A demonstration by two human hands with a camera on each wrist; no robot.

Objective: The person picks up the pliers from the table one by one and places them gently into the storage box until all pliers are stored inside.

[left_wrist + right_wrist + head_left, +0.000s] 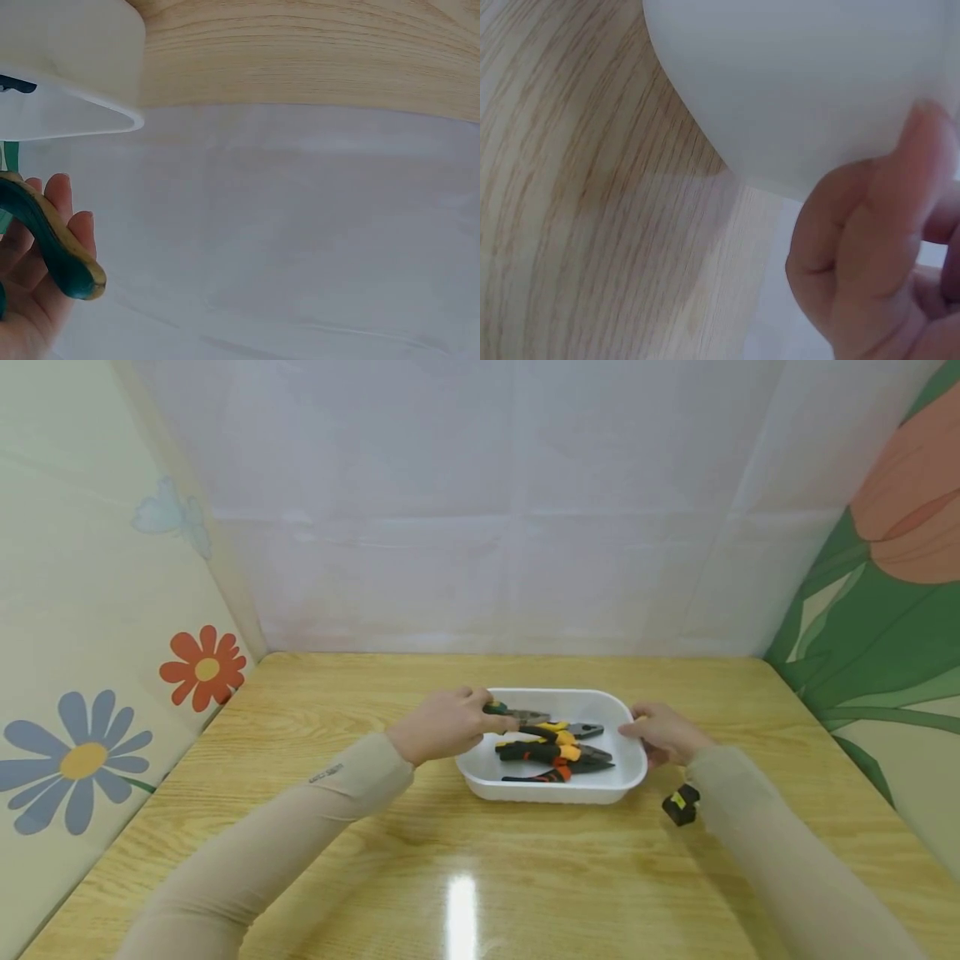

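A white plastic tray [555, 793] stands on the table with several pliers inside. My left hand [450, 722] grips a pair of pliers [528, 716] at the tray's left side, their dark metal jaws pointing right over the tray. In the left wrist view, a green and tan handle [64, 262] lies across the fingers. Lower in the tray are pliers with yellow and black handles [551, 737] and others with orange and black handles [551, 775], overlapping one another. My right hand [663, 732] holds the tray's right rim, thumb over the edge.
A small black object with a yellow label [681, 805], like a tape measure, lies on the wood-grain table [360, 877] below the right wrist. A pale cloth backdrop [517, 527] rises behind the table, with flower-patterned panels at both sides.
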